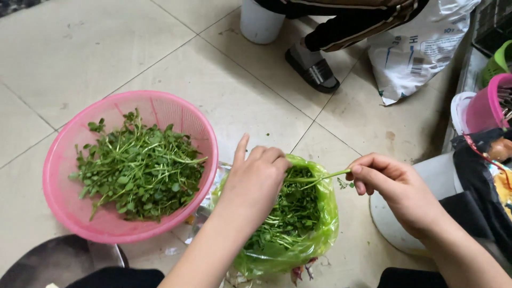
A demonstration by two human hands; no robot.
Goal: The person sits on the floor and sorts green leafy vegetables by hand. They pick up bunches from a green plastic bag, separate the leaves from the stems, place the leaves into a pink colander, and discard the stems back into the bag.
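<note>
My left hand [254,181] reaches into a green plastic bag [320,234] full of leafy green sprigs [293,213], its fingers curled on the stems. My right hand [392,186] pinches one thin green stem [325,176] that stretches from the bag's mouth to its fingertips. To the left stands a pink plastic colander [64,154] holding a heap of the same greens [138,168]. Both sit on the tiled floor.
Another person's leg and slippered foot [314,66] rest at the top, beside a white bucket [258,21] and a white printed sack [421,48]. A pink basket [485,106] and white tub [394,224] stand on the right. Scraps lie under the bag.
</note>
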